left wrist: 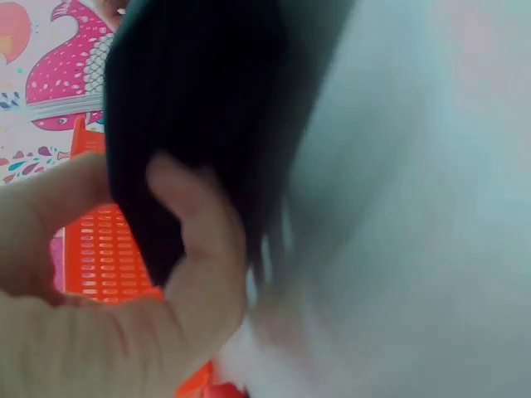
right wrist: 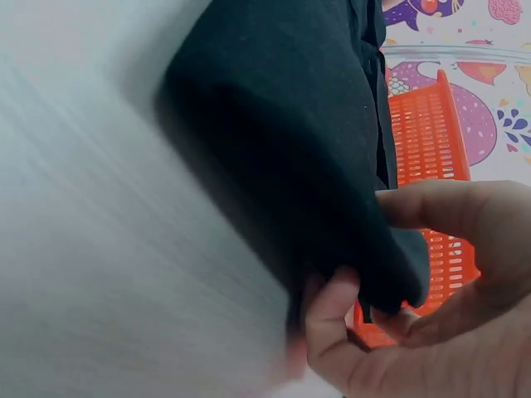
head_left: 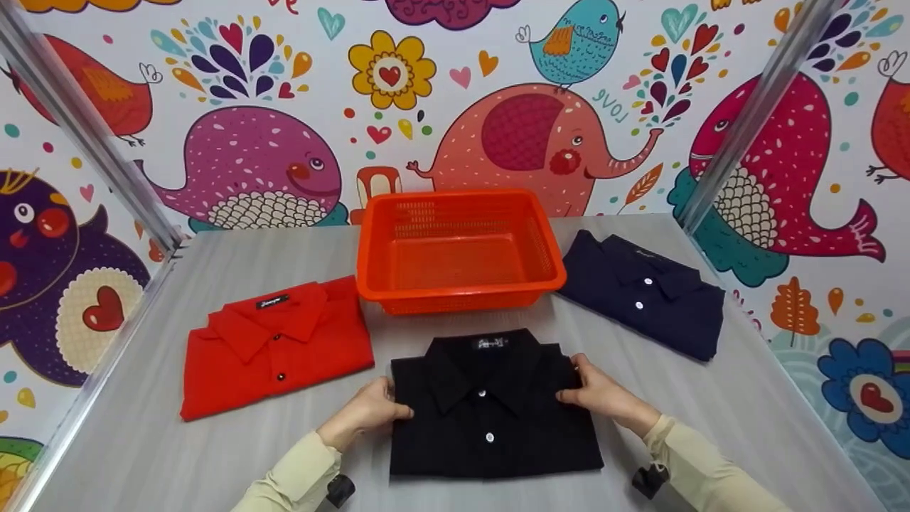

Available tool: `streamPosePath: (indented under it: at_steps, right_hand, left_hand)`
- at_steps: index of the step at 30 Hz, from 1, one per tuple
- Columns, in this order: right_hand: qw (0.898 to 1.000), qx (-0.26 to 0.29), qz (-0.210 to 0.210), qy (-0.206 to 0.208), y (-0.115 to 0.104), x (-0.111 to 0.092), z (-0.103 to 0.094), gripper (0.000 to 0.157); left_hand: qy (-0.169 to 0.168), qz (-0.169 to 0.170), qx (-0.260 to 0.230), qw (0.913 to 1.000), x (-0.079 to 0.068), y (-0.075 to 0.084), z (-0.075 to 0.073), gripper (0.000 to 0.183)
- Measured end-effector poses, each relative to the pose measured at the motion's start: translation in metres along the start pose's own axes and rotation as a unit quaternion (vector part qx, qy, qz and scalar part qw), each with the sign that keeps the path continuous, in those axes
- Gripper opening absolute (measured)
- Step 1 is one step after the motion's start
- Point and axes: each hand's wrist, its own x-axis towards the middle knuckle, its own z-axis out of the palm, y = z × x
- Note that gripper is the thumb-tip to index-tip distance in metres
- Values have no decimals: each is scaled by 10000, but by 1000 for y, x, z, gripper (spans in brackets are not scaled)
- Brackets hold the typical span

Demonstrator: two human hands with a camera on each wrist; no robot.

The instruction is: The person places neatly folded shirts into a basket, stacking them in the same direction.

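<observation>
While left hand point(head_left: 370, 409) and right hand point(head_left: 604, 392) pinched opposite sides of the folded black shirt point(head_left: 448, 444), likely keeping its fold square, it was in front of the orange basket point(head_left: 462, 290), between red shirt point(head_left: 234, 377) and navy shirt point(head_left: 665, 313).

A pale grey table point(head_left: 284, 256) is spreading before us, bearing a basket and folded shirts.
We are seeing faint streaks running along its smooth surface. At the far middle, the orange plastic basket point(head_left: 462, 292) is standing upright, its slotted walls flaring toward the rim. To its left, a red shirt point(head_left: 320, 348) is lying askew, collar up and dark buttons showing; to its right, a navy shirt point(head_left: 618, 295) is lying slantwise, its inner end sitting just beside the basket. Nearest us, a black shirt point(head_left: 490, 416) is occupying the middle, though we are not telling whether all of it is touching the table.
</observation>
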Motion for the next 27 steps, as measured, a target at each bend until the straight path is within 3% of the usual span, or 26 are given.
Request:
streamPosePath:
  at_steps: [5, 9, 13, 19, 23, 27]
  right_hand:
    - [9963, 749, 384, -170, -1, 0, -4, 44]
    - [9943, 924, 509, -169, 0, 0, -7, 62]
    - [9915, 1207, 377, -308, 0, 2, -10, 70]
    - [9858, 1637, -59, -369, -3, 4, -9, 68]
    - [9833, 1795, -89, -284, -5, 2, -6, 70]
    - [9833, 1787, -202, -293, -8, -2, -5, 62]
  left_hand:
    - [-189, 151, -257, 9994, 1, -2, 4, 55]
    - [-399, 361, -423, 9977, 1, -2, 4, 73]
    - [-590, 527, -656, 9947, 0, -2, 2, 76]
    - [-667, 697, -639, 9933, -2, -3, -3, 76]
    - [-702, 894, -750, 9907, -5, -5, -7, 78]
    - [-685, 980, -896, 9888, -9, -7, -13, 80]
